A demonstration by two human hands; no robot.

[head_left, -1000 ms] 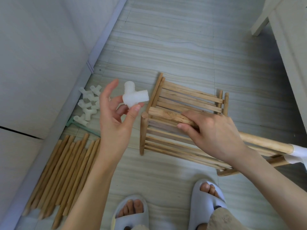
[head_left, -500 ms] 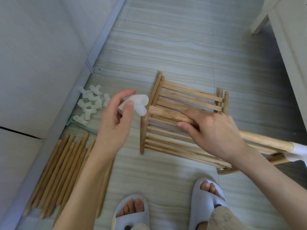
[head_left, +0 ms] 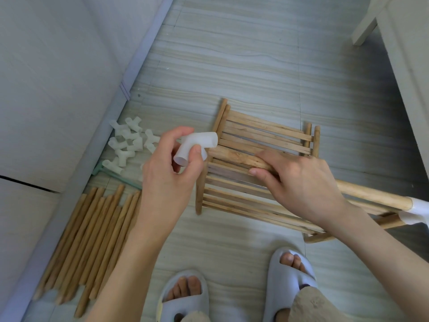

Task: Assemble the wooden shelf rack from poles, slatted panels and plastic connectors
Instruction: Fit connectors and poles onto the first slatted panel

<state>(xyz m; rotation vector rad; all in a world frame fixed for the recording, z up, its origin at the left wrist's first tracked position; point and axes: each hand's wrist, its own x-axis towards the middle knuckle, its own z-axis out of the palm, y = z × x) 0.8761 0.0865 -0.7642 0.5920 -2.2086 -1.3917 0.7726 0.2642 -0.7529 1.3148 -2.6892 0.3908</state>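
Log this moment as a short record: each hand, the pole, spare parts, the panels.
left hand: pinches a white plastic connector at the pole's free end
right hand: grips the pole
pole far end: already capped by another connector
spare connectors: heaped on the floor by the wall
spare poles: lie side by side on the floor
slatted panels: on the floor, under the pole
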